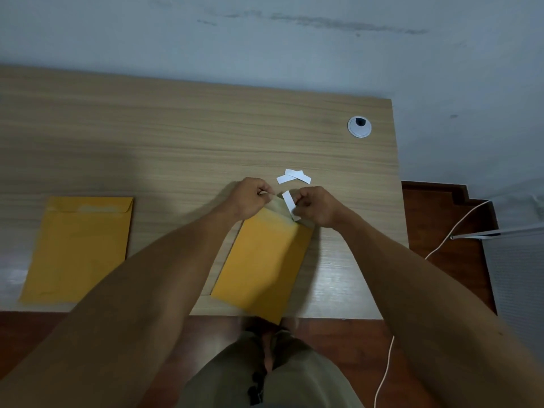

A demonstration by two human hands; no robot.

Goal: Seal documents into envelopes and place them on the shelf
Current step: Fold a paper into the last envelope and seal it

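While both hands work at the flap end, a yellow envelope [262, 266] lies slanted on the worktop [182, 134], its near corner just over the front edge. Left hand [250, 198] pinches the raised flap [275, 203]; right hand [313, 206] pinches a white backing strip [290, 206], apparently peeling it off the adhesive. Two spent strips [293, 176] lie crossed just beyond the hands. Second yellow envelope [78, 248] sits well apart at left, flap looks folded down. Grey cable grommet [359, 126] near the far right corner; white cord [441, 245] trails over the floor at right. No shelf in view. Step in hand, by the look of it: sealing. Next: strip clear, flap folded down & pressed flat w/o creasing.
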